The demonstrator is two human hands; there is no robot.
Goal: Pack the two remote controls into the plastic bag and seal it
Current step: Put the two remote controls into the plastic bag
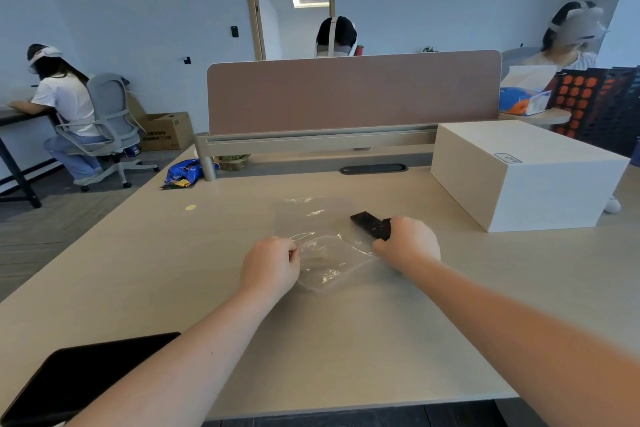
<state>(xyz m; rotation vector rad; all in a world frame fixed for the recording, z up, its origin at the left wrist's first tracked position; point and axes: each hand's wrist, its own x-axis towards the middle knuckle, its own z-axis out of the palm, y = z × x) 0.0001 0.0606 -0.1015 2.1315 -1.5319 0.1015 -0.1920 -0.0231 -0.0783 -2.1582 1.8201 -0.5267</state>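
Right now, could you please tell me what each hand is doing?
Left hand: closed, pinching the plastic bag's opening edge.
Right hand: closed on a black remote control, also touching the bag.

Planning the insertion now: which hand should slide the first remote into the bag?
Right. The right hand already grips the remote beside the bag mouth; the left hand pinches the bag's edge.

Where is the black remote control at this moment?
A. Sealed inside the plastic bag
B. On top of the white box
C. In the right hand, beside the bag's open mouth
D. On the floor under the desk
C: the right hand grips the black remote control just outside the plastic bag, while the left hand pinches the bag's edge.
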